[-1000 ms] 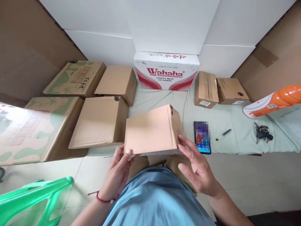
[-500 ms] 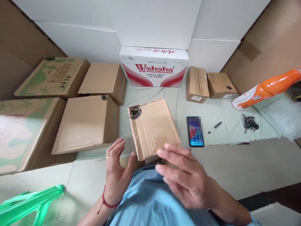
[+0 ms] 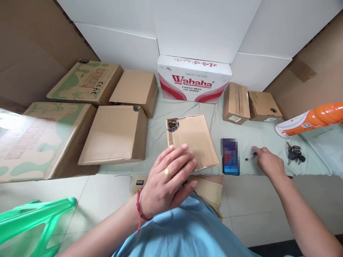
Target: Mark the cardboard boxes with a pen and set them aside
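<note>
A small flat cardboard box with a dark-rimmed hole at its back left corner lies near the table's front edge. My left hand is over the box's front left part, palm down, its fingers stretched out and nothing held in them. Off to the right, my right hand is at the pen, with its fingertips on the pen's far end. The pen lies on the cloth between the phone and the keys.
Larger cardboard boxes stand at the left. A Wahaha box is at the back, and two small boxes stand right of it. An orange and white bottle juts in from the right. A green stool is at lower left.
My right hand has moved away from the flat box to the pen on the right. My left hand has moved right and over the box. The view has shifted slightly.
</note>
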### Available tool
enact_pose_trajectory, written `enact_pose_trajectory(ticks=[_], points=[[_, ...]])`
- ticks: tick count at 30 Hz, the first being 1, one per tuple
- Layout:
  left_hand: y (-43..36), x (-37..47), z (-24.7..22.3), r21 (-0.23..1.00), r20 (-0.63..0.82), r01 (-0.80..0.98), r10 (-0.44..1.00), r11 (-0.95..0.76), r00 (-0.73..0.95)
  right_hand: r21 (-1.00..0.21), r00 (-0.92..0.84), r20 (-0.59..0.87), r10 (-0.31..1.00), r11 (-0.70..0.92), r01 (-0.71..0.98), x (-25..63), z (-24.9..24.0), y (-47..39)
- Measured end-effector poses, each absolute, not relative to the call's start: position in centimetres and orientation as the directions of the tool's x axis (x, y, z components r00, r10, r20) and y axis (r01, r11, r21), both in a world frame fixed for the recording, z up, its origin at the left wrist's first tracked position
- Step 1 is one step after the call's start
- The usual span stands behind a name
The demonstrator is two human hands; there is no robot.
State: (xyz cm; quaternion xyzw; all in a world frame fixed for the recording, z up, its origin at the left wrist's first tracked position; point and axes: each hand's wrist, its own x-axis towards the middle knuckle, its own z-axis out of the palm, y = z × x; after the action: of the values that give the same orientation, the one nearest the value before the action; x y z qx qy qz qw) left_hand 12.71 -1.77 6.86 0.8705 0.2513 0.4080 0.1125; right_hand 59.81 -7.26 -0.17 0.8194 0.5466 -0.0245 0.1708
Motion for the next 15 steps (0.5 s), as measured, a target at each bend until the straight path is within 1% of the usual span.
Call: enact_pose_trajectory(ticks=[3, 6, 8, 9, 10, 11, 12, 13, 14, 15], points=[[-0.8, 14.1, 6.5, 0.401, 0.681, 0.325, 0.516, -0.856, 0.519, 0.327, 0.318, -0.293, 0.901, -0.218, 0.919, 60.0, 0.0, -7.2], [-0.9, 14.6, 5.7, 0.371, 0.726, 0.339, 0.498, -0.864, 0.474, 0.3, 0.231, -0.362, 0.903, -0.122, 0.946, 61.0, 0.2, -7.2], [-1.1, 14.5, 5.4, 0.341, 0.742, 0.353, 0.48, -0.871, 0.468, 0.262, 0.202, -0.387, 0.9, -0.102, 0.96, 61.8, 0.6, -7.3], [-1.1, 14.5, 5.3, 0.332, 0.746, 0.355, 0.473, -0.874, 0.469, 0.242, 0.206, -0.366, 0.908, -0.121, 0.963, 62.2, 1.1, -7.3], [-1.1, 14.5, 5.3, 0.327, 0.748, 0.355, 0.469, -0.876, 0.47, 0.215, 0.231, -0.311, 0.922, -0.168, 0.962, 62.4, 1.8, -7.3], [-1.1, 14.4, 5.2, 0.324, 0.748, 0.353, 0.467, -0.878, 0.472, 0.169, 0.278, -0.209, 0.938, -0.245, 0.955, 62.5, 2.8, -7.2], [-1.1, 14.4, 5.1, 0.325, 0.748, 0.349, 0.465, -0.879, 0.474, 0.077, 0.332, -0.074, 0.94, -0.326, 0.942, 62.4, 4.0, -7.0], [-1.1, 14.4, 5.1, 0.33, 0.747, 0.343, 0.465, -0.88, 0.475, -0.077, 0.382, 0.057, 0.922, -0.378, 0.923, 61.9, 5.4, -6.7], [-1.0, 14.4, 4.9, 0.335, 0.748, 0.336, 0.465, -0.88, 0.473, -0.254, 0.432, 0.166, 0.886, -0.385, 0.887, 61.2, 6.9, -6.4], [-1.0, 14.5, 4.8, 0.337, 0.753, 0.332, 0.464, -0.881, 0.467, -0.457, 0.433, 0.22, 0.874, -0.3, 0.837, 60.1, 8.5, -5.9]])
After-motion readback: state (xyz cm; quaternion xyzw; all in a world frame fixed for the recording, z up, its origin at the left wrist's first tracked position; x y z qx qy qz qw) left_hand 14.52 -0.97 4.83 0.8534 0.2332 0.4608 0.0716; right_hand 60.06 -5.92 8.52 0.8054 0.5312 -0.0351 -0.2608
